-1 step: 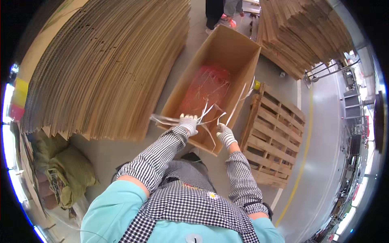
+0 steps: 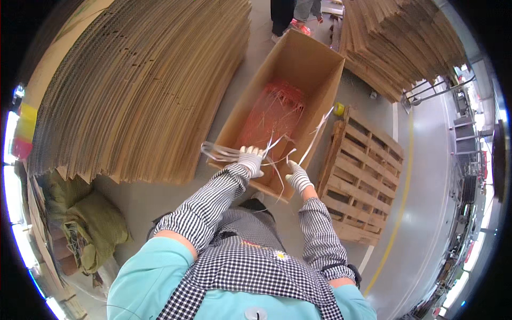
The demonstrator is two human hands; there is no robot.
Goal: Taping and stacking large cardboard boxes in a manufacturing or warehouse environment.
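My left hand [image 2: 250,161], in a white glove, is closed around a bundle of translucent white plastic straps [image 2: 221,153]. The bundle's looped end sticks out to the left, past the near rim of a tall open cardboard box [image 2: 320,98]. Loose strap ends fan out to the right of that hand, over the box. My right hand [image 2: 298,177], in a striped white glove, is at the box's near right edge, thumb and finger pinched on a strap. Down inside the box lies red material [image 2: 274,112], partly hidden, with thin pale strands on it.
Large stacks of flat cardboard [image 2: 138,90] stand at the left, and another cardboard stack [image 2: 400,42] at the far right. A wooden pallet [image 2: 362,178] is right of the box. Green sacks [image 2: 96,229] lie at lower left. Another person's legs [image 2: 282,16] show beyond the box.
The looped strap end beside my left hand has spread wider. A long strap on the right has swung outward over the box's right rim. Both hands are nearly in place.
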